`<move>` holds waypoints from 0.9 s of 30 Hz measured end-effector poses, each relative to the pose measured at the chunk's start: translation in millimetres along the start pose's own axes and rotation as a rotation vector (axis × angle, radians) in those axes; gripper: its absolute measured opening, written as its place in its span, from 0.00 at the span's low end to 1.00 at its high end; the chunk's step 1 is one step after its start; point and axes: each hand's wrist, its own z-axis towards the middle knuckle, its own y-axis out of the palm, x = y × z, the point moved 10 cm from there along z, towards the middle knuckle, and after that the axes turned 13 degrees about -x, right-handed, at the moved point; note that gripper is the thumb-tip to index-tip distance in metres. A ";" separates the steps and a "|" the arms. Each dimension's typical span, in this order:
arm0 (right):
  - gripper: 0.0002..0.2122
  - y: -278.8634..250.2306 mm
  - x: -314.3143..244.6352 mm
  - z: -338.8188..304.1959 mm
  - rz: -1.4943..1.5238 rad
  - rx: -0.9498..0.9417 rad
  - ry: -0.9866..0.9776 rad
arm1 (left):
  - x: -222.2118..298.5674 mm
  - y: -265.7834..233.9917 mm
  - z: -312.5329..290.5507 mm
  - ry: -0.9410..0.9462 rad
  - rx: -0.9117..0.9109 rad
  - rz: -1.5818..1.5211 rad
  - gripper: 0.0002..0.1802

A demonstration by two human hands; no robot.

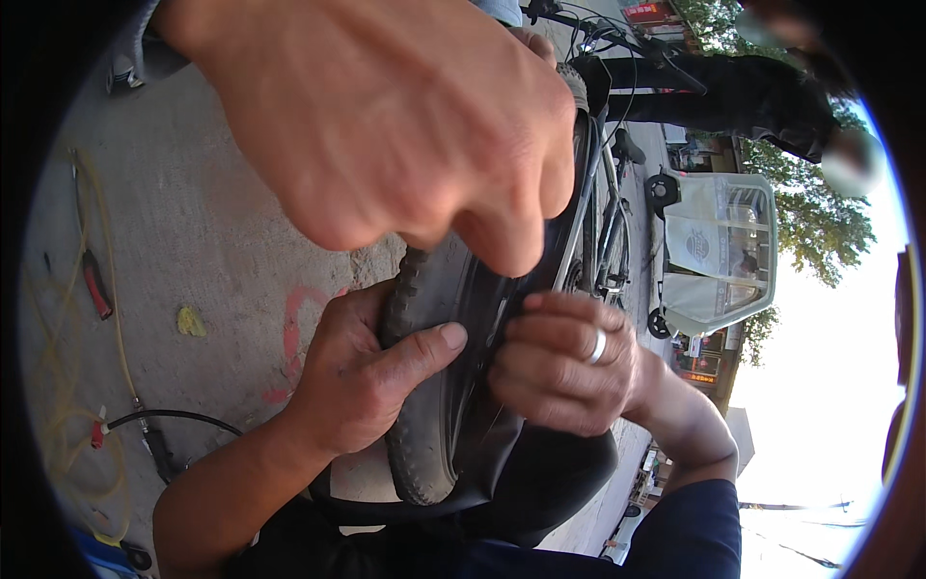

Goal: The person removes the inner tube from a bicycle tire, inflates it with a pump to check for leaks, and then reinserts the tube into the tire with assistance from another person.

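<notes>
A black bicycle tire (422, 461) with knobby tread runs through the middle of the view, beside a wheel rim. My left hand (371, 381) is closed around its tread side, the thumb pressed on the sidewall. At the tire's other edge is my right hand (569, 372), a ring on one finger. Its fingers are curled against the tire and slightly blurred, with the fingertips partly hidden. Another person's hand (405, 135) reaches in from the upper left, very near the camera, fingers bent. It covers the upper part of the tire.
A bicycle (610, 227) extends behind the tire. On the concrete at left lie a red-handled tool (96, 285), a yellowish hose (118, 328), a black hose (188, 415) and a crumpled yellow scrap (191, 321). A person in black (762, 101) and a covered three-wheeler (714, 232) are farther off.
</notes>
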 end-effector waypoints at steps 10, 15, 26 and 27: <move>0.17 -15.6 123.6 -5.9 -0.122 0.079 0.373 | 1.8 -8.4 -6.0 -0.002 0.061 -0.021 0.07; 0.18 -0.9 55.5 4.2 -0.022 0.082 0.292 | 1.5 -13.6 -9.3 -0.018 0.097 -0.032 0.08; 0.12 45.8 -47.4 12.3 0.146 -0.059 0.064 | -1.6 -27.7 -17.2 -0.013 0.104 0.013 0.09; 0.12 50.0 -52.1 10.9 0.162 -0.065 0.049 | -1.8 -28.7 -17.5 0.000 0.099 0.006 0.09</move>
